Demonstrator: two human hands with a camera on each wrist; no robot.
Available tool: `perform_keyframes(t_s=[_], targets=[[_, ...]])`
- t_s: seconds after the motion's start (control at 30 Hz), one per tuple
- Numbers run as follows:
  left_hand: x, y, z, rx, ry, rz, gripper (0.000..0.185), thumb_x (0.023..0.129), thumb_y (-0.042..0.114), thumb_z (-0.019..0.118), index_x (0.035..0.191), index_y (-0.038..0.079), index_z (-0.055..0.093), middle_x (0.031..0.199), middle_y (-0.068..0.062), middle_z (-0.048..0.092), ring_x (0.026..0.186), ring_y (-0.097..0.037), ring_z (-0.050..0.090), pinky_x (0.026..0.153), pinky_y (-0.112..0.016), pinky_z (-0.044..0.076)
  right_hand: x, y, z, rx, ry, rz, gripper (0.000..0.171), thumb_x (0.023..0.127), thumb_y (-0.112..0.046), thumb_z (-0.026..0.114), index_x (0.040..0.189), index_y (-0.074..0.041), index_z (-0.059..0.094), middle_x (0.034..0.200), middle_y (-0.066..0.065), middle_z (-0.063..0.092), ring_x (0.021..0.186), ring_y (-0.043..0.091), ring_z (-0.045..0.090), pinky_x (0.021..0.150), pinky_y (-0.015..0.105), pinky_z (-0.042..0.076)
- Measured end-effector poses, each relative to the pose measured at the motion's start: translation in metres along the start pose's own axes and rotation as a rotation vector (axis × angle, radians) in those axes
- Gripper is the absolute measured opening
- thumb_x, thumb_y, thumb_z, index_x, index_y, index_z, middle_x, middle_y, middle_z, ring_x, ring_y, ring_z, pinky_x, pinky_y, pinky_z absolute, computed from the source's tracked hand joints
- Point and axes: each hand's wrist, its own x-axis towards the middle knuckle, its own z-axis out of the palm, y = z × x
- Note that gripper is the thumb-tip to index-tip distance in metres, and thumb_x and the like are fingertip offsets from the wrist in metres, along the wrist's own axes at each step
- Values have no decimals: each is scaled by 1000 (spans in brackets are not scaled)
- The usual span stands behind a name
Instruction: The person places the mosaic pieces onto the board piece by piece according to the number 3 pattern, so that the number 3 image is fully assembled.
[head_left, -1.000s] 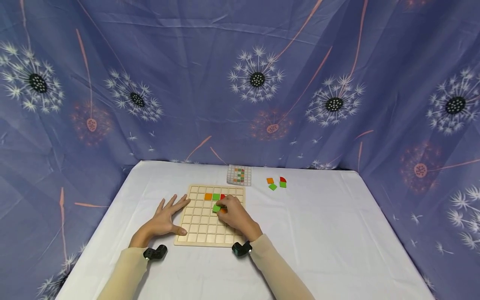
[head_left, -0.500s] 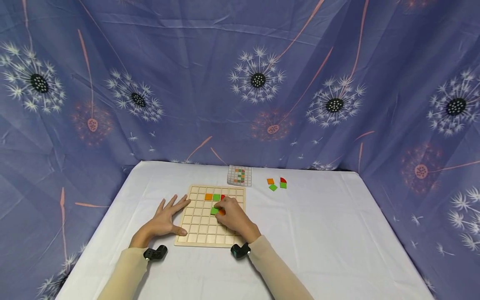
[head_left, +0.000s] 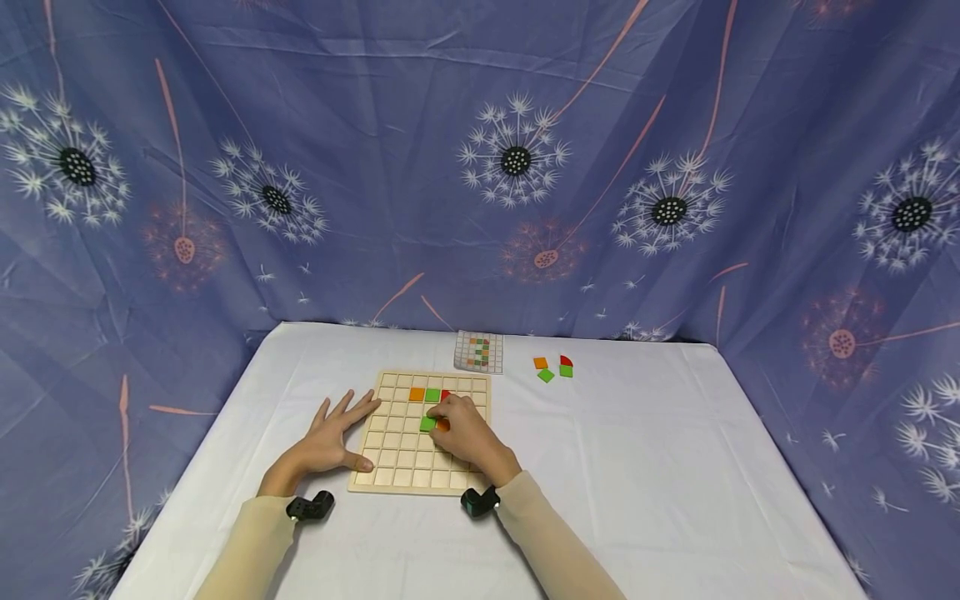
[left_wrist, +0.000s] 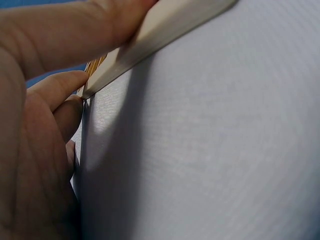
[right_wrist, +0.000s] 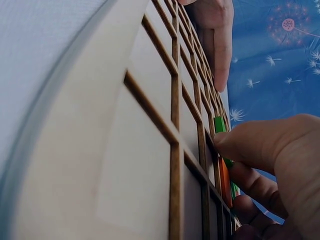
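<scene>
A wooden grid board [head_left: 397,467] lies on the white table. My left hand [head_left: 330,435] rests flat beside it, fingertips touching the board's left edge [left_wrist: 165,25]. My right hand [head_left: 444,417] is over the board's middle and pinches a green tile [head_left: 428,423], low over a cell, with an orange tile [head_left: 445,426] right beside it under the fingers. In the right wrist view the thumb [right_wrist: 260,145] presses the green tile [right_wrist: 219,124] and the orange tile [right_wrist: 223,182] sits below it. An orange tile [head_left: 417,393], a green tile [head_left: 432,394] and a red tile [head_left: 447,392] fill the second row.
A pattern card [head_left: 478,350] lies behind the board. Loose orange [head_left: 540,362], green [head_left: 546,375] and red [head_left: 566,360] tiles sit at the back right. Patterned blue cloth [head_left: 517,158] hangs behind and beside the table.
My right hand has drawn the green tile slightly toward me and to the left, one row lower on the board. The left hand has stayed put.
</scene>
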Motion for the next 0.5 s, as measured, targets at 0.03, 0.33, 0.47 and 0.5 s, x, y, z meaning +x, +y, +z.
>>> perform_keyframes(t_s=[0.03,0.33,0.47,0.5], targets=[[0,0,0,1,1,1,118,59,51,91,158,7,41,168,-19,28,156,-53,8,122,-71,-9,0,0,0,-3,-1,1,30,92,-17,72,121,-11,76,117,4,69,99,16,53,82,21,51],[-1,2,-1,4,1,-8,118,59,51,91,157,7,42,167,-20,28,156,-53,9,122,-70,-9,0,0,0,-2,-7,10,30,93,-16,72,122,-12,76,118,4,68,99,15,52,82,22,51],[0,3,-1,11,3,-9,118,58,51,90,157,8,42,167,-20,29,156,-53,9,123,-70,-8,-1,-2,-1,-3,-10,17,31,93,-17,71,123,-12,75,118,4,67,100,16,52,83,24,51],[0,3,-1,12,3,-9,118,58,51,90,157,8,42,167,-20,29,156,-53,9,123,-70,-8,-1,-2,-1,-3,-12,18,31,93,-17,71,123,-12,75,118,4,67,101,16,53,84,24,51]])
